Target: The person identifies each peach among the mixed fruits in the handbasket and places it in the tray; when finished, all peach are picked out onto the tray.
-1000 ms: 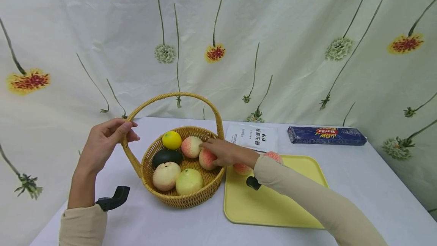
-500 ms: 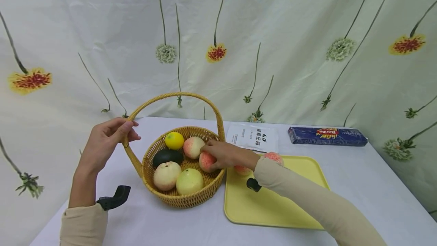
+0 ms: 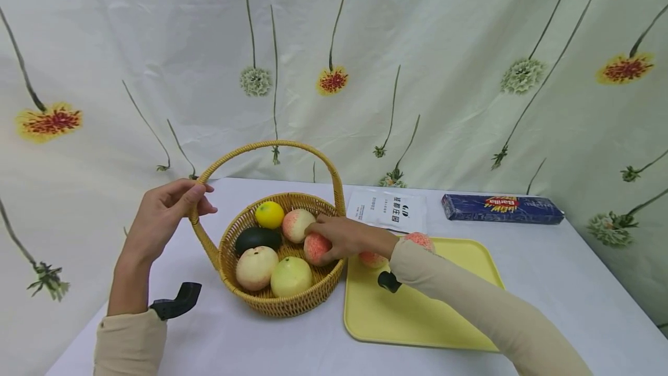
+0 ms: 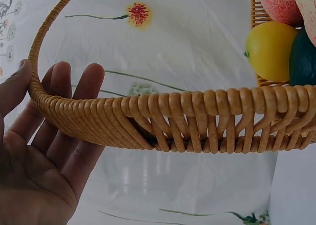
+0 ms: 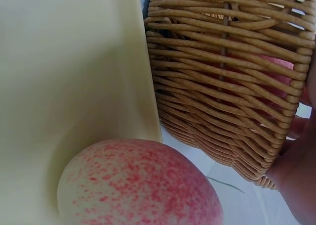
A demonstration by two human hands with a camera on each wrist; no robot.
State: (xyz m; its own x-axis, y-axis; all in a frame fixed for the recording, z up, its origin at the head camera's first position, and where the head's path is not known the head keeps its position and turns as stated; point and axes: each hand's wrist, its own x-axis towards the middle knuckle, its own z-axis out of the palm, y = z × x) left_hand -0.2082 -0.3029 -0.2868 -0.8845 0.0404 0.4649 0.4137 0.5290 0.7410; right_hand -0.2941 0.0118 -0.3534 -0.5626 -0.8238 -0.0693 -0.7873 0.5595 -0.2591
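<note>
My left hand point(image 3: 164, 213) holds the left side of the wicker basket's handle point(image 3: 276, 144), thumb in front and fingers behind; the left wrist view shows the handle point(image 4: 94, 113) lying between thumb and fingers. Over the right rim of the basket point(image 3: 282, 306), my right hand point(image 3: 339, 237) grips a pink-red peach point(image 3: 316, 248) inside it. Around that peach lie another peach point(image 3: 298, 225), a lemon point(image 3: 269, 214), a dark oval fruit point(image 3: 257, 240), a pale pinkish round fruit point(image 3: 257, 268) and a pale green one point(image 3: 291, 277). In the right wrist view the basket wall point(image 5: 222, 76) mostly hides the gripped peach.
A yellow tray point(image 3: 417, 318) stands right of the basket, bearing two peaches, one point(image 3: 419, 241) partly behind the right sleeve. Behind lie a white packet point(image 3: 386, 210) and a blue Barilla box point(image 3: 501, 209). A flowered cloth point(image 3: 443, 74) hangs at the back.
The whole head view shifts slightly to the right. Both hands keep their places, the left on the handle and the right on the peach.
</note>
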